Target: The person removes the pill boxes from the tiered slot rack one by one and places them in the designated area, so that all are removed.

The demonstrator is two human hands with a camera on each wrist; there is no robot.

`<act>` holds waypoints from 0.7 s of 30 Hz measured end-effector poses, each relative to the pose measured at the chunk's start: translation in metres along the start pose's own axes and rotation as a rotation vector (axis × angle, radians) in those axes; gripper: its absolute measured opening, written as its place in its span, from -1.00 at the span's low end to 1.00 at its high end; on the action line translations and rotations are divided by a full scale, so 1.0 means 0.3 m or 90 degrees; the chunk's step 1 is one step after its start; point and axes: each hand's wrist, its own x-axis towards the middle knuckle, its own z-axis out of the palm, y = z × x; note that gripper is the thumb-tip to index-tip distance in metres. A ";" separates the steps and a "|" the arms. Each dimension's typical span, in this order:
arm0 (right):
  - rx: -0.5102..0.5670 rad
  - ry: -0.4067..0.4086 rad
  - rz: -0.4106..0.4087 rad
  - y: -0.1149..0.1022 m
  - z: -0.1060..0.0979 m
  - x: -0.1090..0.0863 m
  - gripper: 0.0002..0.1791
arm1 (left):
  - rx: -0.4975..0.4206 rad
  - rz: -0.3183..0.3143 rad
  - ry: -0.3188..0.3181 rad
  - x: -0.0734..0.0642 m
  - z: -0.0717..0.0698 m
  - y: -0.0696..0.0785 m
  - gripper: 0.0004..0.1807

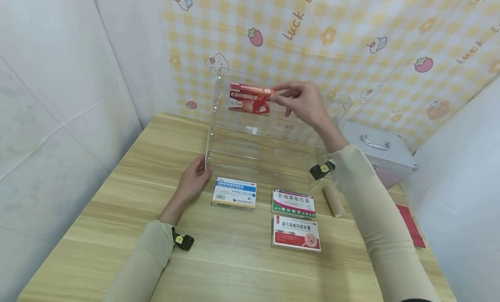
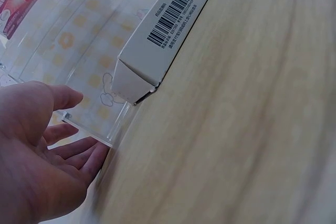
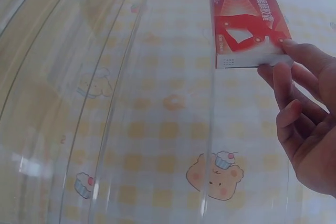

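Observation:
A red medicine box (image 1: 250,99) is at the top tier of a clear acrylic display rack (image 1: 250,155), at its left side. My right hand (image 1: 301,101) pinches the box's right end between thumb and fingers, as the right wrist view also shows. My left hand (image 1: 192,179) holds the rack's lower front left corner, thumb on one side of the side panel and fingers on the other. Near that hand lies a blue and white medicine box (image 1: 234,193); its barcoded side (image 2: 170,22) shows in the left wrist view.
In front of the rack lie a green and white medicine box (image 1: 294,203) and a red and white one (image 1: 296,233). A tan cylinder (image 1: 333,200) lies right of them. Behind the right arm stand a silver case (image 1: 376,150) and a flat red item (image 1: 411,226). Patterned cloth hangs behind.

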 end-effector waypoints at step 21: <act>0.014 0.002 -0.017 -0.053 -0.029 -0.036 -0.68 | -0.002 0.000 0.001 -0.002 0.000 -0.003 -0.30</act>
